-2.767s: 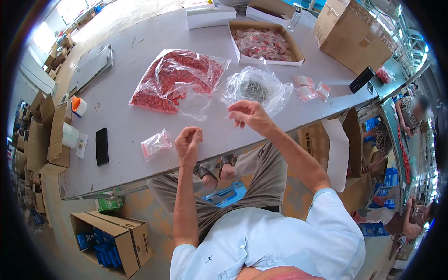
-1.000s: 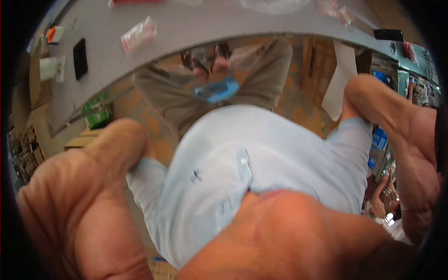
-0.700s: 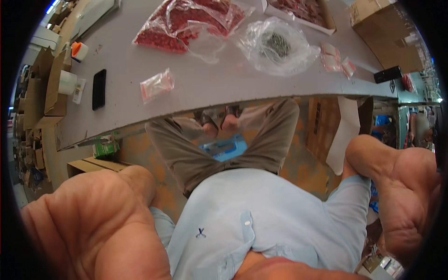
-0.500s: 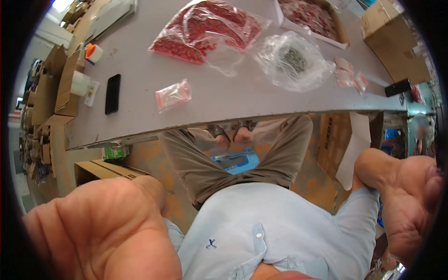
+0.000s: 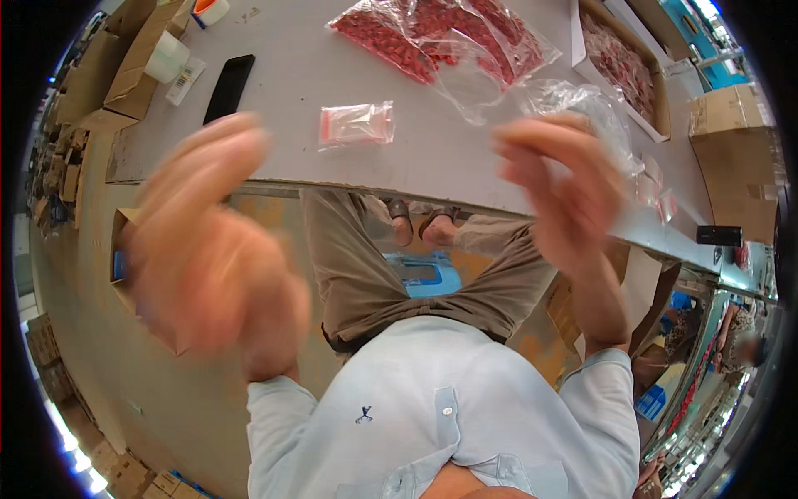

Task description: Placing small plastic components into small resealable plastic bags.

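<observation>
Two hands, both empty, both smeared by motion, held in the air between the head and the table edge.

1. Left hand (image 5: 208, 241): fingers loosely apart, clamped on nothing, touching nothing. Half a second ago it filled the lower left corner, pressed close to the lens; it now sits higher and farther off, over the floor just short of the table (image 5: 465, 158).
2. Right hand (image 5: 565, 191): fingers curled but not closed, nothing between them. It has come up from the right rim and now overlaps the near edge of the table, just beside the clear bag (image 5: 582, 100).
3. Clear bag: crumpled, on the table, nearest thing to the right hand; whether it is touched cannot be told through the blur.
4. Small bag (image 5: 356, 125): flat, pinkish, lying alone near the table edge, between the two hands, untouched and where it lay before.
5. Big bag (image 5: 440, 37) of red pieces: farther back, unmoved.
6. Tray (image 5: 619, 62) of red pieces: far right corner.
7. Phone (image 5: 229, 87): black, face down, left end of the table.
8. Blue stool (image 5: 420, 274): under the table, between the knees.

Change noted: the view has swung up, so more of the table shows than a moment ago. Judgement: the hands have left the head and are back near the bags, but no piece is yet taken up.
</observation>
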Tool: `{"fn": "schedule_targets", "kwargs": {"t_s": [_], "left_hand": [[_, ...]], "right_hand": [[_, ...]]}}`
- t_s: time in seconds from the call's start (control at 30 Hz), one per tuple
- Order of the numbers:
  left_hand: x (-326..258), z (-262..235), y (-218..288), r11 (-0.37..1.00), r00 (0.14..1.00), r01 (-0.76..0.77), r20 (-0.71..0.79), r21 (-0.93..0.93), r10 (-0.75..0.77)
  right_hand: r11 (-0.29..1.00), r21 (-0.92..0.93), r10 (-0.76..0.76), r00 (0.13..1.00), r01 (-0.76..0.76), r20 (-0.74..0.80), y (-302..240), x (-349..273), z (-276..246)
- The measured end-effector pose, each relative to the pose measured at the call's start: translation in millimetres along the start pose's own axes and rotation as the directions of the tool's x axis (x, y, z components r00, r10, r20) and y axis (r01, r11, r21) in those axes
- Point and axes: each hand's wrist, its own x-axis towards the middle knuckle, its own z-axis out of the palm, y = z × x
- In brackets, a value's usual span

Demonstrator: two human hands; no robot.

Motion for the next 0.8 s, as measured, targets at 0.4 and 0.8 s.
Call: {"fn": "schedule_targets", "kwargs": {"t_s": [0.4, 0.8], "left_hand": [[-139, 124, -114, 0.928, 0.909, 0.315, 0.22, 0.197, -0.355], [-136, 124, -110, 0.913, 0.906, 0.321, 0.197, 0.252, -0.374]], "right_hand": [[0.857, -0.202, 0.512, 0.825, -0.473, 0.24, 166, -17, 136], [0.768, -0.118, 0.635, 0.724, -0.63, 0.269, 172, -14, 140]]}}
